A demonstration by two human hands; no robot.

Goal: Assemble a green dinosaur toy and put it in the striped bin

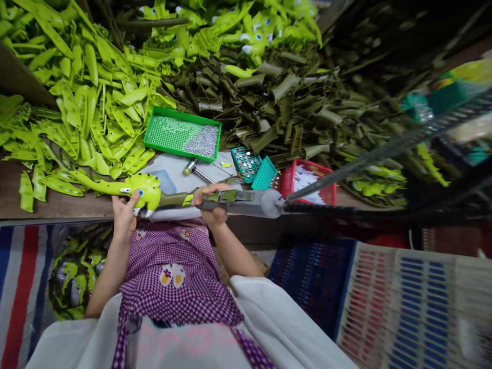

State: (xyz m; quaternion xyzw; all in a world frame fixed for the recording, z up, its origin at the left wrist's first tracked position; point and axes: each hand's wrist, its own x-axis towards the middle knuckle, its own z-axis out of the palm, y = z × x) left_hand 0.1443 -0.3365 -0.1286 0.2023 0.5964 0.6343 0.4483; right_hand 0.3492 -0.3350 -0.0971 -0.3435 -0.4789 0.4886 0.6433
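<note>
My left hand (126,212) is closed round a lime-green plastic toy part (148,188) shaped like an animal head, with a blue eye and white horn tips. A dark olive piece (172,199) extends from it toward the right. In my right hand (212,202) is a grey power screwdriver (246,202), lying sideways, its tip end meeting the olive piece. A cord and a coiled spring run from the tool's rear to the right. Where the bit touches is too small to make out.
A green tray (165,138) of small screws sits ahead, beside a hammer (198,170). Teal trays (249,163) hold round metal discs; a red basket (331,192) holds white pieces. Lime (92,107) and olive parts (284,92) pile up behind. Crates (384,302) stand at right.
</note>
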